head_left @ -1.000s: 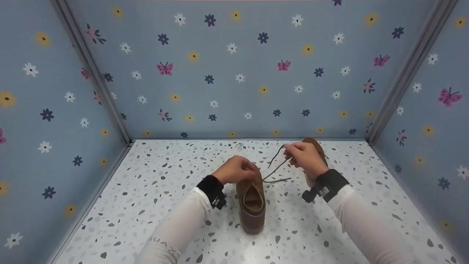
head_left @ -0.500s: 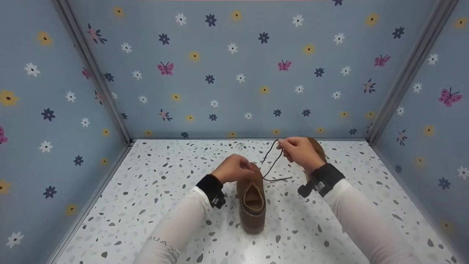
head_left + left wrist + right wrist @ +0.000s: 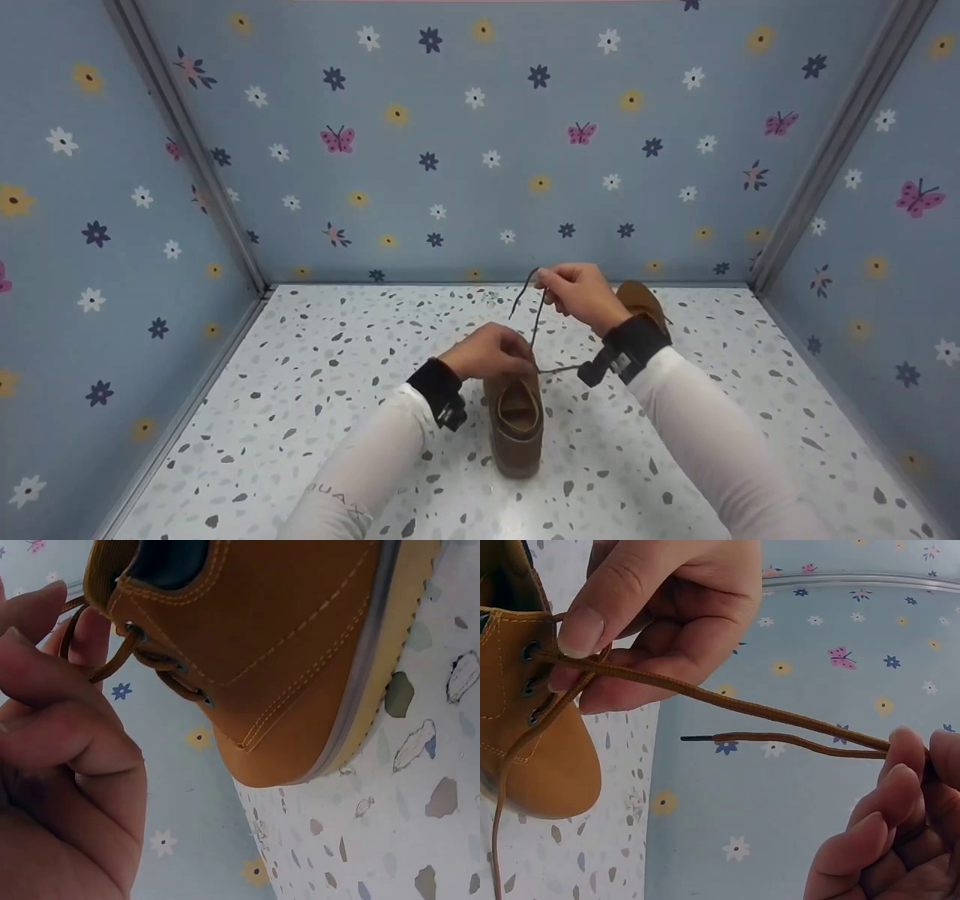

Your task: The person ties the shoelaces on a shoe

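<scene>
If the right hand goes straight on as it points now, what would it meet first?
Probably the flowered back wall, beyond the shoelace that the right hand pinches, though depth is unclear.

The tan-brown shoe (image 3: 262, 652) is picked out in paler stitching (image 3: 277, 703). The brown lace (image 3: 742, 703) is tipped in black. The blue wall (image 3: 465, 187) is patterned with white, yellow and navy flowers (image 3: 483, 30) and pink butterflies (image 3: 338, 140); the white tabletop (image 3: 247, 420) is flecked with grey.

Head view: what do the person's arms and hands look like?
The sleeves are long and whitish, with grey lettering on the left one. A black band with a small dark device circles each wrist. Left hand and right hand are bare.
</scene>
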Motion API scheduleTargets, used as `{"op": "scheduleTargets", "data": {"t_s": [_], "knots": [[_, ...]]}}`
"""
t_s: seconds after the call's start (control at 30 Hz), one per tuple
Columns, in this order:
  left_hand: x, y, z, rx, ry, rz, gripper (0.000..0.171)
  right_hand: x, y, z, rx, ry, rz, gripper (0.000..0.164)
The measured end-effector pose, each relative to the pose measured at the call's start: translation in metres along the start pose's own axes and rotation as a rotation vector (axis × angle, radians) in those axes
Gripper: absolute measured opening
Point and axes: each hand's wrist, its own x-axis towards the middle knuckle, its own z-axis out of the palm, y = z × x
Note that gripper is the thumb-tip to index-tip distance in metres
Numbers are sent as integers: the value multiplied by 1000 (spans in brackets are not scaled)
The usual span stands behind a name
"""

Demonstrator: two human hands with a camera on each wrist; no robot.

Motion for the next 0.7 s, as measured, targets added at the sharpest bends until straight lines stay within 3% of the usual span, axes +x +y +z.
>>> {"op": "scheduleTargets", "data": {"t_s": [0.27,0.47,0.7], "knots": [[1,-5,6,39,51,39,7,12,5,7,-15,0,55,32],[0,-7,6,39,62,68,6,14,16,4,-35,-134,146,32],[-3,-11,4,-9,103,7,5,5,38,-7,-149,-144,153,29]]}}
